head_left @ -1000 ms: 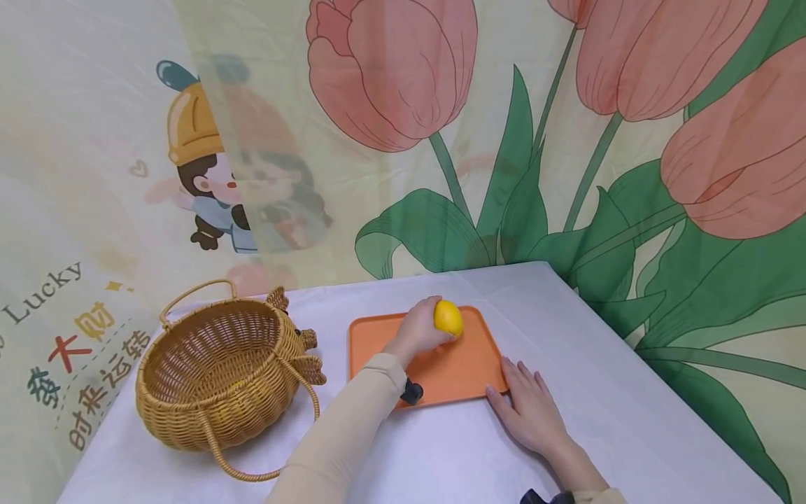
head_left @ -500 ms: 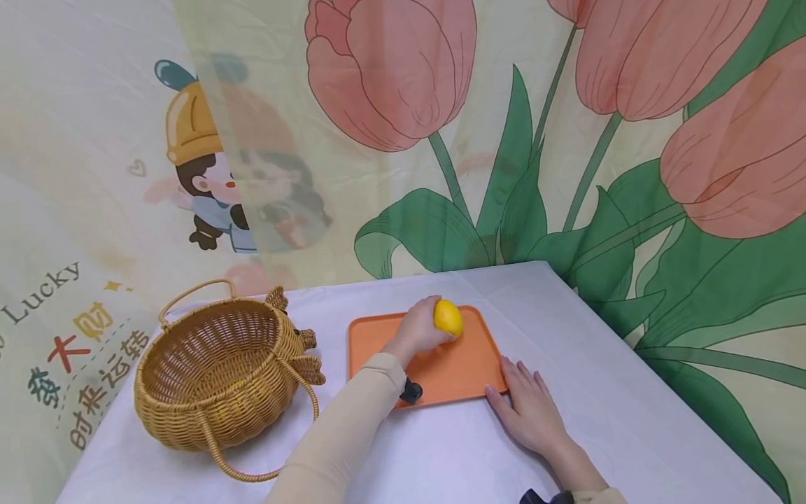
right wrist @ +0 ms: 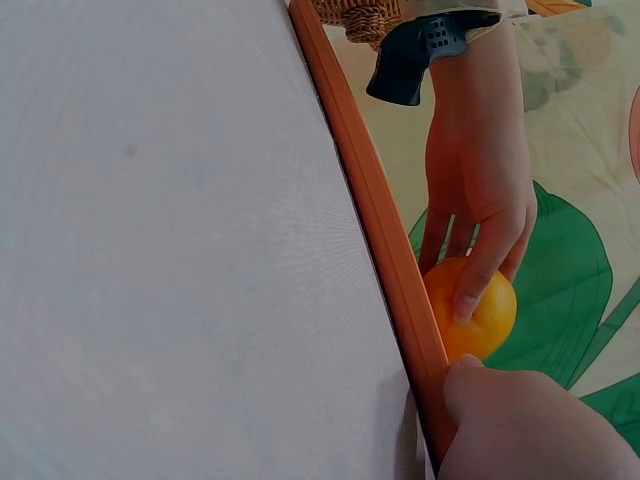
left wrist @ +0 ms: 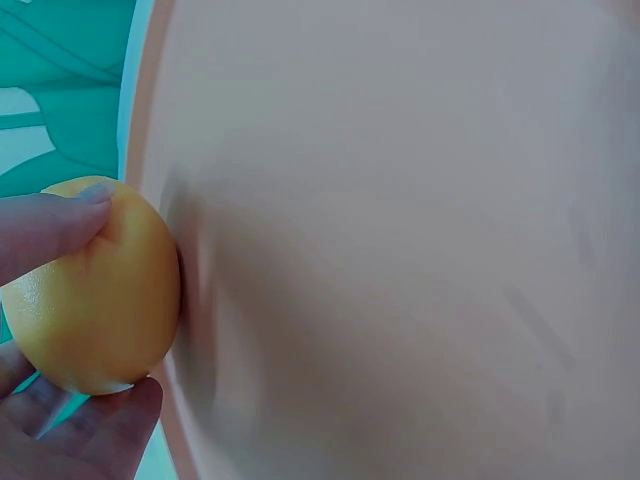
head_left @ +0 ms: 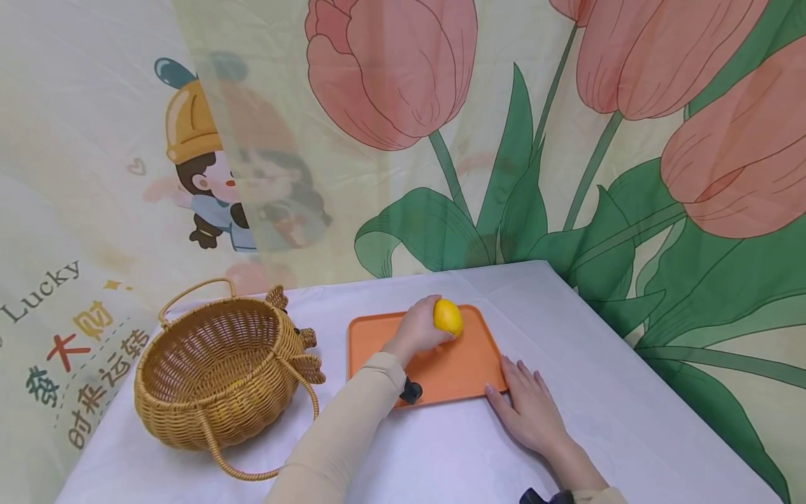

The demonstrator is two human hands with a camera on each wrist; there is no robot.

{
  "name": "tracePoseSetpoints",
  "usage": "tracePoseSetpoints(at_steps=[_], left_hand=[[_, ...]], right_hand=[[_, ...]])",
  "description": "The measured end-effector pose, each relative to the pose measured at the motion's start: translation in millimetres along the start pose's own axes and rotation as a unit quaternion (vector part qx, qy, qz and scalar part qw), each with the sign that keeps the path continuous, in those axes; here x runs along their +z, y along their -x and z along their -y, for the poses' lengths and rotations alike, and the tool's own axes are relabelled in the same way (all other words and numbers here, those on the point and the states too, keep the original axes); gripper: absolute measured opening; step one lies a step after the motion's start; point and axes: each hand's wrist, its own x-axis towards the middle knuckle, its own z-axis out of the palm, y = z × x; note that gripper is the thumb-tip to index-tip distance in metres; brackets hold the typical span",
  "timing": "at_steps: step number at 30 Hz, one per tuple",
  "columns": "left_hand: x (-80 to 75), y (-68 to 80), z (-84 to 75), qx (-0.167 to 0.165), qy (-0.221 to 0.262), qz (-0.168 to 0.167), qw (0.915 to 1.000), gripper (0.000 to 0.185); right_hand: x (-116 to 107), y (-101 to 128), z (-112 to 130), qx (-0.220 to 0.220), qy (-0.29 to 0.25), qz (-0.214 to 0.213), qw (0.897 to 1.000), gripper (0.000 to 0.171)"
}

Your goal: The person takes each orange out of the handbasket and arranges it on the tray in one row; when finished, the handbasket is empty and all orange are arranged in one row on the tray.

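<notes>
My left hand (head_left: pixel 423 326) grips a yellow lemon (head_left: pixel 448 317) that sits low over the far part of an orange tray (head_left: pixel 453 374). In the left wrist view the lemon (left wrist: pixel 95 290) is pinched between a finger above and the thumb below, right against the tray (left wrist: pixel 400 250). My right hand (head_left: pixel 527 402) lies flat on the white table (head_left: pixel 598 364) by the tray's near right corner, fingers straight, thumb against the tray's edge. From the right wrist, the left hand (right wrist: pixel 480 200) curls over the lemon (right wrist: pixel 485 310) behind the tray rim (right wrist: pixel 370 200).
A woven wicker basket (head_left: pixel 220 371) with handles stands on the table left of the tray, with something yellow inside. A printed tulip cloth (head_left: pixel 567 175) hangs right behind the table. The table's right edge falls away beyond my right hand.
</notes>
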Motion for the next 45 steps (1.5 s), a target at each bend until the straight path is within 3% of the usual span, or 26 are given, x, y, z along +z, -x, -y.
tracePoseSetpoints(at_steps=[15, 22, 45], left_hand=[[-3.7, -4.0, 1.5, 0.009, 0.015, 0.001, 0.9998, 0.083], [-7.4, -5.6, 1.3, 0.021, -0.002, 0.005, 0.9998, 0.088], [-5.7, -3.1, 5.6, 0.007, -0.001, 0.017, 0.9998, 0.094]], right_hand=[[-4, -2, 2, -0.006, -0.003, -0.004, 1.0, 0.08], [-4, -2, 4, -0.004, -0.004, -0.004, 1.0, 0.08], [1, 0, -1, -0.002, -0.002, -0.004, 1.0, 0.081]])
